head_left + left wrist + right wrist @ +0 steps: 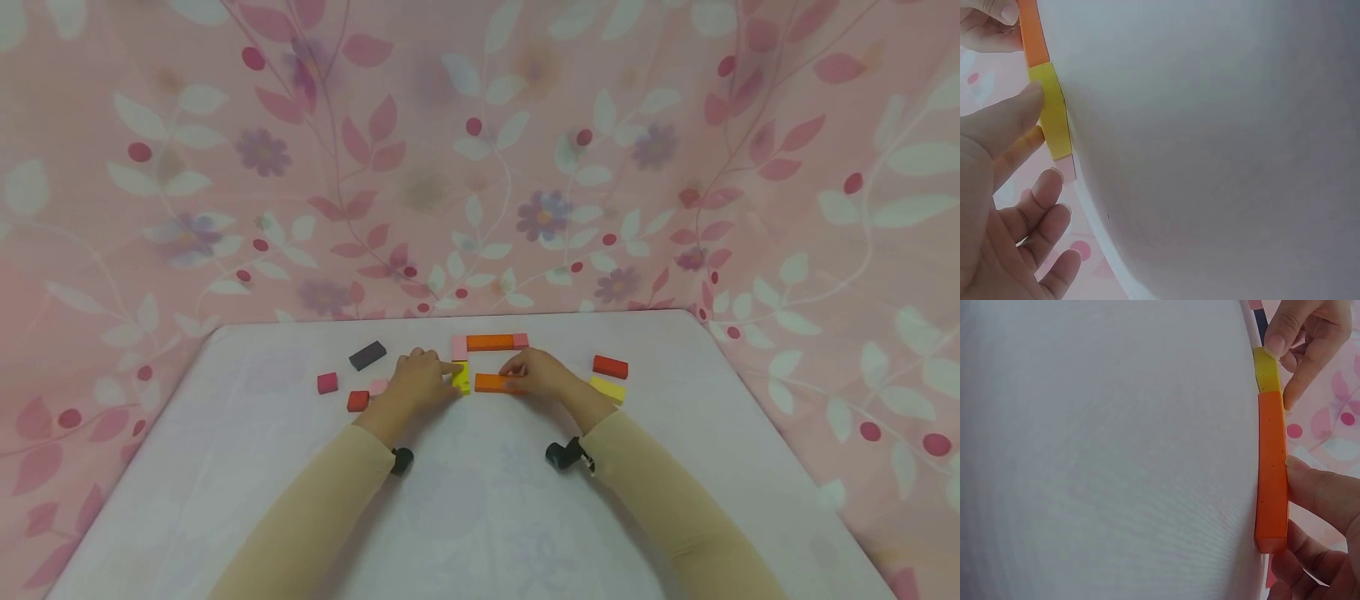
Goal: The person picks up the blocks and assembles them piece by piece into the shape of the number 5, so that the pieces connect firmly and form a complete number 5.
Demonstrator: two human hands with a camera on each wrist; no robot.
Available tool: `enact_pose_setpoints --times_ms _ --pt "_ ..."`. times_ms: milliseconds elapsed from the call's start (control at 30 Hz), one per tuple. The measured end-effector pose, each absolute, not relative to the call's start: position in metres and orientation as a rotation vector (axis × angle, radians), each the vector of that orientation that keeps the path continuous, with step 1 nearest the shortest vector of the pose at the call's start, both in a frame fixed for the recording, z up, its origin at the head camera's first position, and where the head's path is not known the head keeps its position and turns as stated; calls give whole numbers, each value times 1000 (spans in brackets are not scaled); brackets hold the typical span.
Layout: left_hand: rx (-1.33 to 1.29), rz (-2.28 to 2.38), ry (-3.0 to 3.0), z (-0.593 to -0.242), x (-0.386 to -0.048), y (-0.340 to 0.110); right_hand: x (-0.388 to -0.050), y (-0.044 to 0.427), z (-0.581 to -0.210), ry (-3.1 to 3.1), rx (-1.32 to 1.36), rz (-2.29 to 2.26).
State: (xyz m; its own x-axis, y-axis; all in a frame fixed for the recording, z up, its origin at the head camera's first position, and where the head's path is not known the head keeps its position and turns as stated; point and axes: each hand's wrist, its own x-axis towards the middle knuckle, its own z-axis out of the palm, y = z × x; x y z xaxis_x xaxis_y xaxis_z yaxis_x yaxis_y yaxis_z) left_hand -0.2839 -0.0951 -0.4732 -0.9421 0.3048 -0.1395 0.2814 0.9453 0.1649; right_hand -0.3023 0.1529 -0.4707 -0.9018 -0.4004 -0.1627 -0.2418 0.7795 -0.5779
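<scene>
In the head view, my left hand (pixel 418 380) pinches a yellow block (pixel 462 386) between thumb and index finger. Its other fingers are spread off the block, as the left wrist view shows. My right hand (pixel 542 375) holds a long orange block (pixel 490 383) near its right end, with the thumb (pixel 1322 490) along its far upper edge. The two blocks lie in line, end to end, with little or no gap. Behind them a pink block (pixel 460 347), another long orange block (pixel 490 342) and a small pink block (pixel 521 341) form a row.
Left of my hands lie a dark grey block (pixel 367 356), a crimson block (pixel 327 383), a red block (pixel 358 402) and a pink block (pixel 378 387). To the right are a red block (pixel 611 367) and a pale yellow block (pixel 607 390). Floral cloth hangs behind the white table (pixel 465 517).
</scene>
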Motion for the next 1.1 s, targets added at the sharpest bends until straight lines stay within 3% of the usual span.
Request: enact_pose_setpoints --times_ms 1100 --pt "425 283 2940 -476 -284 -95 -304 150 -474 2700 -533 -805"
